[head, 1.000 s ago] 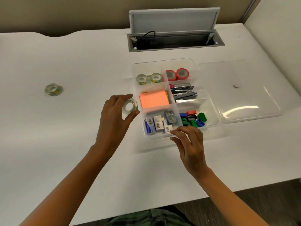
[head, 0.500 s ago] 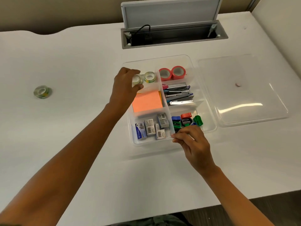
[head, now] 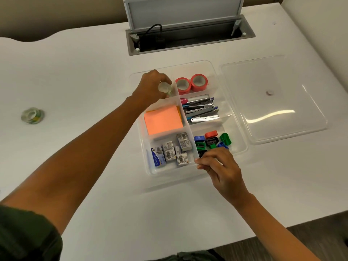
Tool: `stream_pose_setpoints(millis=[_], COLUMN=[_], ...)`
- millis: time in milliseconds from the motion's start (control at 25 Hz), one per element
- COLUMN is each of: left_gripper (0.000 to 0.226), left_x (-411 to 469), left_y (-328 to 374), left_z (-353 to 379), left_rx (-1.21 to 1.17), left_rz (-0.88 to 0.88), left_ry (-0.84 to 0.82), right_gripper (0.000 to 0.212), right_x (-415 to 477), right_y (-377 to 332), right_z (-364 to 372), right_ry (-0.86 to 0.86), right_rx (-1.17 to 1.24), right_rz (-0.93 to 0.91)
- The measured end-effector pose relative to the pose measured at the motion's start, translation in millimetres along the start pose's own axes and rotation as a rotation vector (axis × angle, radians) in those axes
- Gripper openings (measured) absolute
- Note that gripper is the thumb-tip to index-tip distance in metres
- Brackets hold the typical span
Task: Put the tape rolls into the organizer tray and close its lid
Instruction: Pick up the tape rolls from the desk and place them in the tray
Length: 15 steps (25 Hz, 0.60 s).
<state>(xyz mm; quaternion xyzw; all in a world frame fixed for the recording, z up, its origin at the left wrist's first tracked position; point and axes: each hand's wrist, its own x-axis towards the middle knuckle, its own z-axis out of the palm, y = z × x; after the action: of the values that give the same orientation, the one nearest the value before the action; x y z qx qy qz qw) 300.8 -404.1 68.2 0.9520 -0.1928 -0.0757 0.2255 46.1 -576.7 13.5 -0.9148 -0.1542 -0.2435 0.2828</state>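
The clear organizer tray (head: 238, 117) lies open in the middle of the white desk. My left hand (head: 150, 87) is over its far left compartment, fingers closed on a clear tape roll (head: 164, 88); the rolls under the hand are hidden. Two red tape rolls (head: 191, 84) stand in the far right compartment. Another clear tape roll (head: 32, 115) rests on the desk far to the left. My right hand (head: 219, 166) pinches the tray's near edge. The clear lid (head: 273, 102) lies flat to the right of the tray.
Other compartments hold orange sticky notes (head: 162, 119), staplers (head: 201, 110), staple boxes (head: 171, 150) and coloured sharpeners (head: 211, 139). An open cable hatch (head: 188, 36) sits in the desk behind the tray. The desk's front edge runs close to my body.
My left hand carried the clear tape roll from beside the tray up into the far left compartment. My right hand stayed on the tray's near edge.
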Motion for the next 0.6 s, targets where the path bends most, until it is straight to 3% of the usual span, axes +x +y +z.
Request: stream_pose_setpoints(millis=[320,600], left_gripper=[0.033,0.029], left_x=[3.4,1.6], left_y=[-0.9,0.4], left_z=[5.4,11.1], left_rx=[0.007,-0.142], left_rz=[0.048,-0.033], left_ry=[-0.023,0.000], right_gripper=[0.022,0.021], right_x=[-2.0,-2.3], right_y=[1.5,0.8], right_z=[1.4,2.0], right_ry=[-0.012,-0.008], right_rx=[0.003,0.014], right_rz=[0.007,0.020])
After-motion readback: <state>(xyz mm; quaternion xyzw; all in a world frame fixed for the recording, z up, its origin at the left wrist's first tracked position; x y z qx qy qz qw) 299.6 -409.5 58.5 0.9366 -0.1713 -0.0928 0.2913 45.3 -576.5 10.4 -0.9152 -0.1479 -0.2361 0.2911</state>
